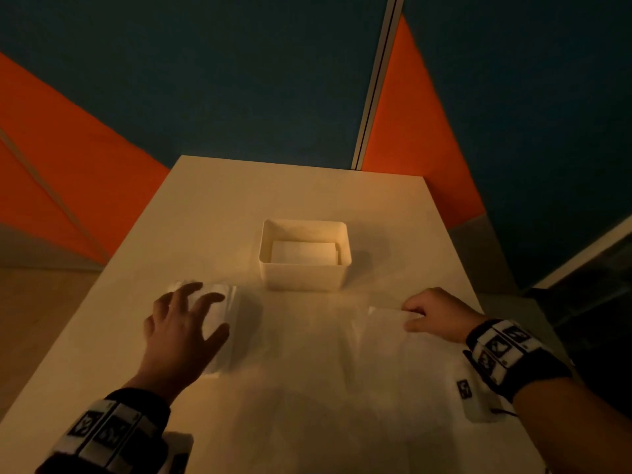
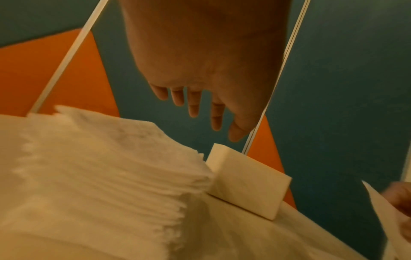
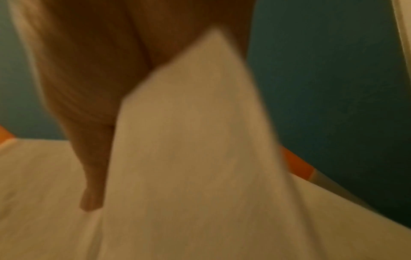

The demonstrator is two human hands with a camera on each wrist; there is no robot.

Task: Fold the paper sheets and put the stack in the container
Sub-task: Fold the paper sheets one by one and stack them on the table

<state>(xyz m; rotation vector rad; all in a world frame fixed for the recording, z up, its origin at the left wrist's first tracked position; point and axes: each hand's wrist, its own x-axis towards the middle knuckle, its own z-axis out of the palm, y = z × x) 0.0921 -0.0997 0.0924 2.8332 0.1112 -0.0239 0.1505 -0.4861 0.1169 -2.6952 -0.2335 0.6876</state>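
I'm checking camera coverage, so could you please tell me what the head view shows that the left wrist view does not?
Only the head view shows inside the container, where folded paper already lies, plus the wrist bands and the right hand pinching a sheet.

Only the left wrist view shows the layered edges of the paper stack up close, with the left hand spread open above it.

Both show the table, the container's outside, the stack and the orange and teal panels.

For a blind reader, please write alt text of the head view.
Left hand spread above a paper stack; right hand pinches a paper sheet. Behind them, a white container holds folded paper.
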